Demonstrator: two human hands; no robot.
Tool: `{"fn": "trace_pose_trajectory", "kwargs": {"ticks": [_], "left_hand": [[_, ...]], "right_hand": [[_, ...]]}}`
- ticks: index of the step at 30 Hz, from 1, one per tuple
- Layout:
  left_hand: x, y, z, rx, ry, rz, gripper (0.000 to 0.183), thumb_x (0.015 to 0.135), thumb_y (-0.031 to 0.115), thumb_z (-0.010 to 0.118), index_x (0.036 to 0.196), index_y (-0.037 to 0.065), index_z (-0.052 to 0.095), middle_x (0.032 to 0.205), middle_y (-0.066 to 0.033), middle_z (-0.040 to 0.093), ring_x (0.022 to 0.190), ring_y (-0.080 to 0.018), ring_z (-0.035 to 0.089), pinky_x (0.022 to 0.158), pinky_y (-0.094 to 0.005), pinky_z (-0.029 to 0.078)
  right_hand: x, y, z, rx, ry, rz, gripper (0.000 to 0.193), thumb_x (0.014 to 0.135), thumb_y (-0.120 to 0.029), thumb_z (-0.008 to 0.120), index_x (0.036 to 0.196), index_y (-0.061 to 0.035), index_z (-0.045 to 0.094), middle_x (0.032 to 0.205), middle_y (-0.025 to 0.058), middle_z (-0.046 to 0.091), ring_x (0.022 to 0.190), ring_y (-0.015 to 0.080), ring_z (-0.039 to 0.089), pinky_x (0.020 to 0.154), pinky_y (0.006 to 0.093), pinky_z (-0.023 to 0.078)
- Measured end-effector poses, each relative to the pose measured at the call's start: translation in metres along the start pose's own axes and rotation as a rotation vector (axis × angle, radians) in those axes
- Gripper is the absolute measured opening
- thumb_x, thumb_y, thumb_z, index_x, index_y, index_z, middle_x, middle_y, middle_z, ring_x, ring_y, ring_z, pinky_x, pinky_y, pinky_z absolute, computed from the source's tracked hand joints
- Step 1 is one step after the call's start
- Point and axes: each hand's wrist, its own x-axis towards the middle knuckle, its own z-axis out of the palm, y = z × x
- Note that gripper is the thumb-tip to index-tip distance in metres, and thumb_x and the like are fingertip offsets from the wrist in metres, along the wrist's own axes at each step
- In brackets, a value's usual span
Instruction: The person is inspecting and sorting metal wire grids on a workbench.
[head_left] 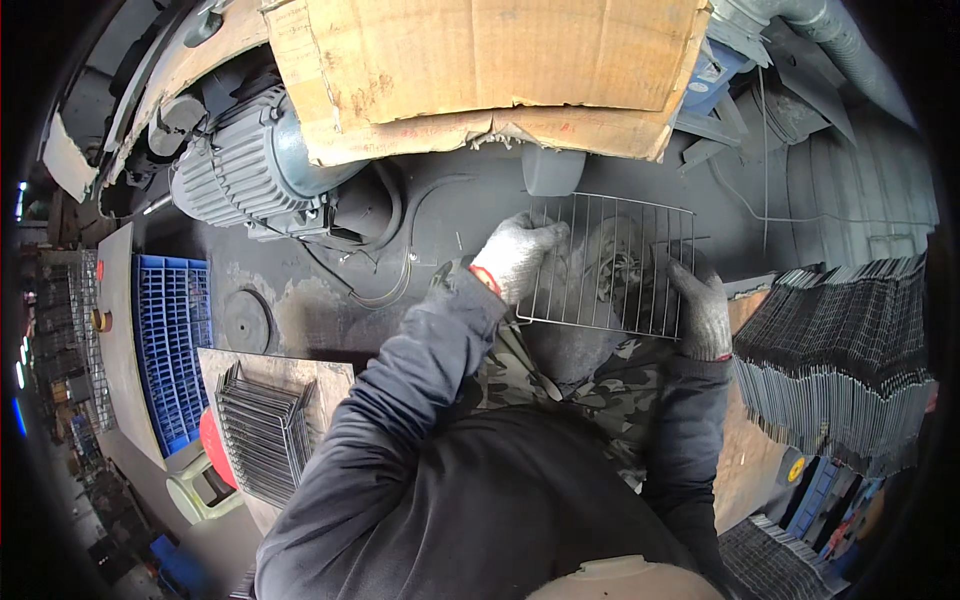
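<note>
A rectangular wire rack [612,265] with thin parallel bars is held over my lap, between my two gloved hands. My left hand [515,258], in a pale knit glove with a red cuff edge, is closed on the rack's left side. On the opposite side, my right hand [703,312], in a greyer, dirtier glove, grips the rack's edge; some of its fingers are hidden. Just beyond the rack's far left corner is a grey rounded block [553,172], partly under the cardboard. Camouflage trousers [600,405] show below the rack.
A tall stack of wire racks [840,345] stands at my right. More racks [262,435] lie on a board at my left. Cardboard [490,60] overhangs the far side, beside a grey motor [240,165] with loose cables. A blue plastic grid [172,345] and a pale stool [205,490] are further left.
</note>
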Motion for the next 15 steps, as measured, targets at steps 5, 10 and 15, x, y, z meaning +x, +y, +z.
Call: {"fn": "trace_pose_trajectory", "kwargs": {"ticks": [5, 10, 15], "left_hand": [[-0.058, 0.015, -0.079, -0.053, 0.3, 0.024, 0.033, 0.102, 0.013, 0.072, 0.128, -0.005, 0.059, 0.092, -0.0101, 0.072, 0.064, -0.021, 0.072, 0.056, -0.0351, 0.062], [-0.152, 0.043, -0.143, 0.011, 0.505, 0.151, 0.031, 0.101, 0.015, 0.073, 0.125, -0.001, 0.061, 0.086, -0.0095, 0.07, 0.056, -0.0183, 0.067, 0.044, -0.0312, 0.052], [-0.206, 0.055, -0.109, 0.194, 0.52, 0.265, 0.025, 0.103, 0.017, 0.075, 0.116, 0.0, 0.064, 0.082, -0.006, 0.07, 0.056, -0.0149, 0.065, 0.051, -0.0285, 0.051]], "right_hand": [[0.036, 0.047, 0.064, -0.261, -0.254, 0.034, 0.019, 0.102, -0.014, 0.069, 0.113, 0.0, 0.076, 0.092, 0.0033, 0.076, 0.076, 0.015, 0.072, 0.063, 0.0282, 0.057], [0.01, 0.102, 0.144, -0.094, -0.443, 0.002, 0.028, 0.106, -0.013, 0.067, 0.132, -0.0029, 0.066, 0.084, 0.0042, 0.071, 0.061, 0.0104, 0.064, 0.054, 0.0272, 0.052], [-0.027, 0.081, 0.133, -0.599, -0.337, -0.481, 0.042, 0.102, -0.01, 0.075, 0.139, 0.0021, 0.062, 0.114, 0.0122, 0.078, 0.099, 0.0186, 0.073, 0.088, 0.0354, 0.06]]}}
